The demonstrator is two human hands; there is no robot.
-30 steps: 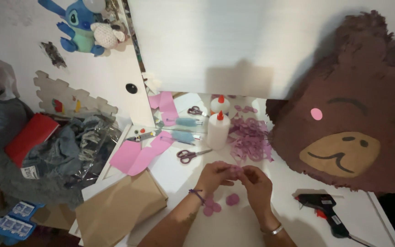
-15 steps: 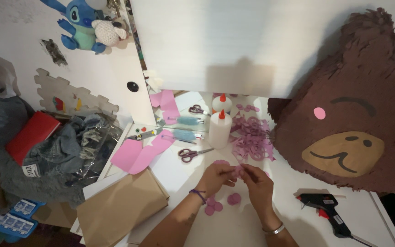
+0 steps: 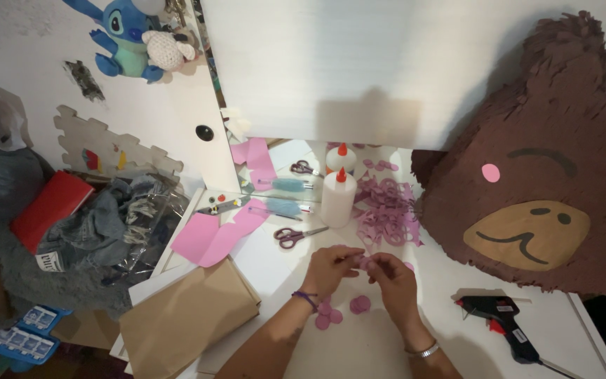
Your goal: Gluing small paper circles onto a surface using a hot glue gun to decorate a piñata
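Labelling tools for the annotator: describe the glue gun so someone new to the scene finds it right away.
Start at the big brown bear-face piñata leaning on the right of the white table. Just below its tan muzzle, right of the hands, lies the glue gun. It is the only black tool there, with a red trigger and a cord trailing off toward the lower right.
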